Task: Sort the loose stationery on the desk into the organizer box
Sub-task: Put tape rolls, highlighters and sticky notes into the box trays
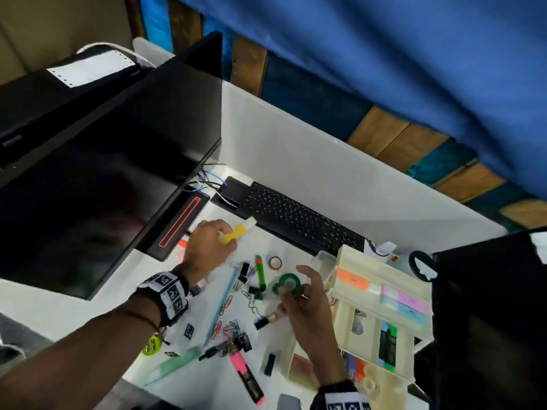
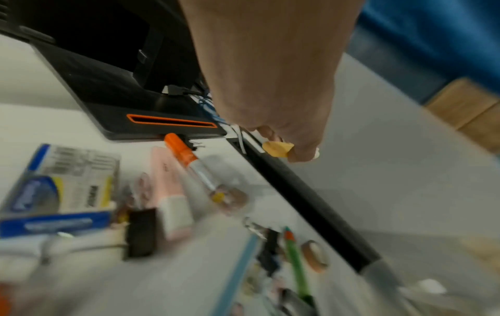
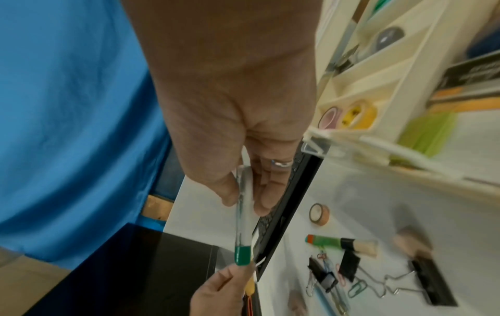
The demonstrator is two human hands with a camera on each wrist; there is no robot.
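My left hand grips a yellow highlighter above the desk, just in front of the monitor base; in the left wrist view only its yellow end shows past the fingers. My right hand pinches a green and clear tape dispenser, seen edge-on in the right wrist view. The cream organizer box stands just right of that hand, with sticky notes and tape rolls inside. Loose on the desk lie a green marker, a tape roll, binder clips, paper clips and a pink highlighter.
A black keyboard runs along the back of the desk behind the clutter. A large monitor and its base with an orange slot stand at the left. A dark object borders the organizer on the right.
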